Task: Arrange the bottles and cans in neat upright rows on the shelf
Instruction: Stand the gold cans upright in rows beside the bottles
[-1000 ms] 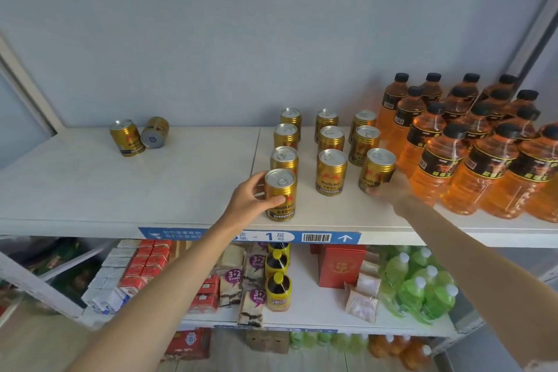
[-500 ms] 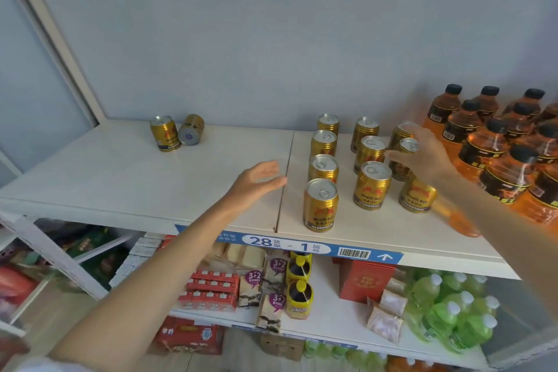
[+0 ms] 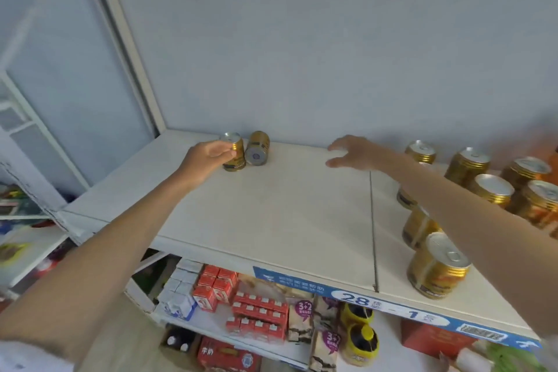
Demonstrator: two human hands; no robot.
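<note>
Gold upright metal can [image 3: 234, 151] at the white shelf's [image 3: 271, 214] far left, gripped by the left hand [image 3: 206, 157]; a toppled gold can [image 3: 257, 151] touches it, base forward. Right hand [image 3: 351, 150] hovers open, farther away.

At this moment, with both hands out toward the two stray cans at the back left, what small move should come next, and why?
Probably the right hand should close on the tipped gold can. That can lies on its side against the upright gold can, which the left hand already grips. The right hand is open and empty, short of it. Both cans sit apart from the upright rows on the shelf.
</note>
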